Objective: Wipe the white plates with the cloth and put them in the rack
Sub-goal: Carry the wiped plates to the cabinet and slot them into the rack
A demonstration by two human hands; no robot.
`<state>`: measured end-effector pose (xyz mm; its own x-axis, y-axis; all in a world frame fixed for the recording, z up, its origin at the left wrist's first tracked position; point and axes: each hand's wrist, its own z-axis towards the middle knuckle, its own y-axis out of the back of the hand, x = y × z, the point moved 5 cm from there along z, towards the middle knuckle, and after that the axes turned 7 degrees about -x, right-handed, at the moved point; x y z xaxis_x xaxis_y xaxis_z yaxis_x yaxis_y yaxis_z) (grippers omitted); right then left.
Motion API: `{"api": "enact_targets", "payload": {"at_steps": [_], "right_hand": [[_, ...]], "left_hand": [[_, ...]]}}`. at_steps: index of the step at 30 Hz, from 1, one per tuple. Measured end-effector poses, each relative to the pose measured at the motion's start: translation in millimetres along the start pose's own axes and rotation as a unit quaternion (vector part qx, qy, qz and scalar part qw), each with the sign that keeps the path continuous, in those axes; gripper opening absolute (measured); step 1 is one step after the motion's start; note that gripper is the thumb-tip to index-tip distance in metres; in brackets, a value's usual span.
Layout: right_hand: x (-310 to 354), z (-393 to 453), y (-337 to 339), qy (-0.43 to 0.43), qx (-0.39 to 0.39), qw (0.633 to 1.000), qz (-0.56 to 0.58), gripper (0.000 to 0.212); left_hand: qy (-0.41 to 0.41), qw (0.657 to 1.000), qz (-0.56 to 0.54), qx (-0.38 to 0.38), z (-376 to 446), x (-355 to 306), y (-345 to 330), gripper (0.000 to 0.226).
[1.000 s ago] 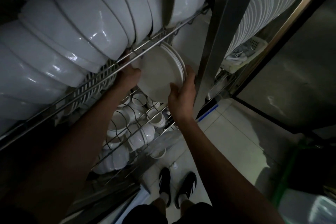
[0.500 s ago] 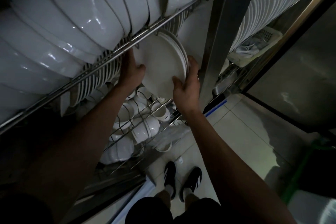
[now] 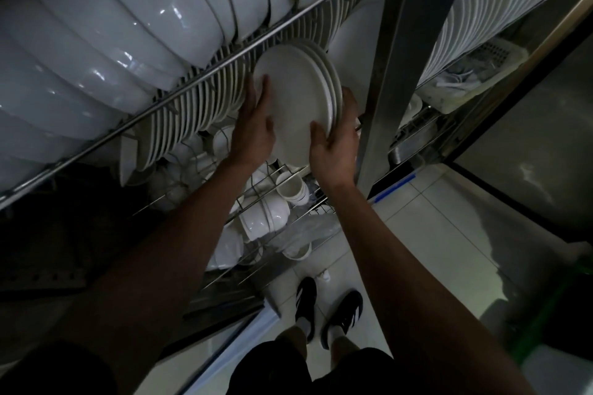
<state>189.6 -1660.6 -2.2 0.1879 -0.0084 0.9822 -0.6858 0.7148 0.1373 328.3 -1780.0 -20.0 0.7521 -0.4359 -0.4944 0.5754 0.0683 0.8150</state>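
I hold a small stack of white plates (image 3: 296,96) on edge, just under the front rail of the wire rack (image 3: 205,80). My left hand (image 3: 255,125) grips the stack's left rim, fingers curled over the edge. My right hand (image 3: 335,144) grips the lower right rim, thumb on the front face and fingers behind. To the left, a row of upright white plates (image 3: 199,109) fills the rack's slots. No cloth is in view.
Large white bowls (image 3: 112,26) fill the shelf above. Small white bowls and cups (image 3: 266,212) sit on the lower wire shelf. A steel post (image 3: 394,58) stands right of the stack, with more stacked plates (image 3: 494,3) and a plastic basket (image 3: 481,70) beyond it. My feet stand on tiled floor (image 3: 433,234).
Both hands have lifted the plate stack up and back toward the row of upright plates. The left hand has slid higher along the stack's left rim.
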Motion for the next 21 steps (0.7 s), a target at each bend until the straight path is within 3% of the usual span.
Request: {"api": "enact_targets", "payload": {"at_steps": [4,8,13,21], "right_hand": [[0,-2,0,0.002,-0.011,1.000,0.001,0.069],[1,-1,0,0.008,-0.004,1.000,0.005,0.069],[0,2,0,0.007,0.010,1.000,0.007,0.071],[1,1,-4,0.031,0.029,0.998,-0.037,0.078]], "left_hand": [[0.022,0.999,0.040,-0.027,-12,-1,2,0.071],[0.051,0.997,-0.059,-0.029,-33,-8,0,0.061],[0.055,0.992,-0.112,0.021,-52,-18,-10,0.067],[0.048,0.995,-0.061,0.066,-56,-13,-13,0.074]]}}
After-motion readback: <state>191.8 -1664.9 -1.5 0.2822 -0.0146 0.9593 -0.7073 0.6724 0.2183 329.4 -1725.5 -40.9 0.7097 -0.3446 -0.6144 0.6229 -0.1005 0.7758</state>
